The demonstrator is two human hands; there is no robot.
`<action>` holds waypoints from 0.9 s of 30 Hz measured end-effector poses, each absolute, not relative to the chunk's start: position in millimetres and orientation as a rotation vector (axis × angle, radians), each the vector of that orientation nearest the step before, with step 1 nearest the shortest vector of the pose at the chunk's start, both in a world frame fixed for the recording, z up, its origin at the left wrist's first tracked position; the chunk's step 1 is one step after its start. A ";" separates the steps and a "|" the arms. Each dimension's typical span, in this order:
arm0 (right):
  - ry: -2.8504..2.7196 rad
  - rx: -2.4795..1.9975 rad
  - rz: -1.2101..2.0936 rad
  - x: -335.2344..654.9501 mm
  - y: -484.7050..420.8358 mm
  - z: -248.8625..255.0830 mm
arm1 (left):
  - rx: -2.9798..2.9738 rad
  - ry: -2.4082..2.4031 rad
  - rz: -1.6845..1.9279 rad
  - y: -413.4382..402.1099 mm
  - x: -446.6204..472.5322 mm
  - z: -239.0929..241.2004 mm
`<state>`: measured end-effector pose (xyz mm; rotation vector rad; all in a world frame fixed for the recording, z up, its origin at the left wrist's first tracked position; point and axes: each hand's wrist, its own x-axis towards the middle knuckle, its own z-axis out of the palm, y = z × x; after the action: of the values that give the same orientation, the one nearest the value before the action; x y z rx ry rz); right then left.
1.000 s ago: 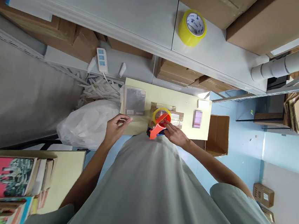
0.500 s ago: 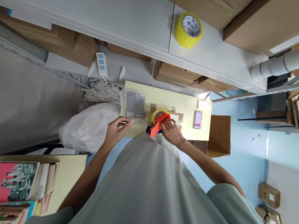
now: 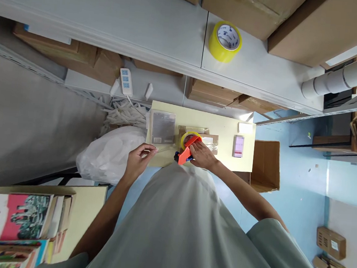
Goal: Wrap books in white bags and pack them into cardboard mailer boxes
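My right hand (image 3: 202,155) is wrapped round an orange tape dispenser (image 3: 185,155) loaded with a yellow-edged roll of tape (image 3: 188,138). The dispenser sits over a small cardboard box (image 3: 212,139) on the pale yellow table (image 3: 225,126), hiding part of it. Off to the left, my left hand (image 3: 140,159) pinches the end of a clear tape strip (image 3: 164,148), faintly visible between thumb and forefinger and running toward the dispenser. Just beyond that hand lies a flat, clear-wrapped grey packet (image 3: 163,127).
A phone (image 3: 238,146) and a white slip (image 3: 245,128) lie at the table's right. A spare tape roll (image 3: 225,41) stands on the grey shelf (image 3: 129,24) ahead. An open carton (image 3: 265,165) is right, a white plastic bag (image 3: 112,153) left, books (image 3: 25,216) lower left.
The whole view has shifted slightly, with the table appearing a little further right and lower. Both hands keep their grips, and the dispenser stays over the box.
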<state>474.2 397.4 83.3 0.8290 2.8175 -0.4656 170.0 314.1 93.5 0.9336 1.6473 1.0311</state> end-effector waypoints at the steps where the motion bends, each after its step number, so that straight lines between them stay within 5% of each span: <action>1: 2.826 0.845 -0.477 471.1 400.1 80.6 | 0.933 1.649 1.032 314.4 170.7 94.2; 16: 2.835 0.937 -0.437 451.3 416.6 55.2 | 1.120 1.832 1.099 346.0 189.0 128.7; 27: 3.084 0.888 -0.864 525.9 423.6 107.0 | 1.997 1.607 0.871 393.9 247.0 294.7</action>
<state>525.9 423.6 107.0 0.8883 3.0837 -0.8639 247.0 393.9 294.7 1.9968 1.6073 0.8714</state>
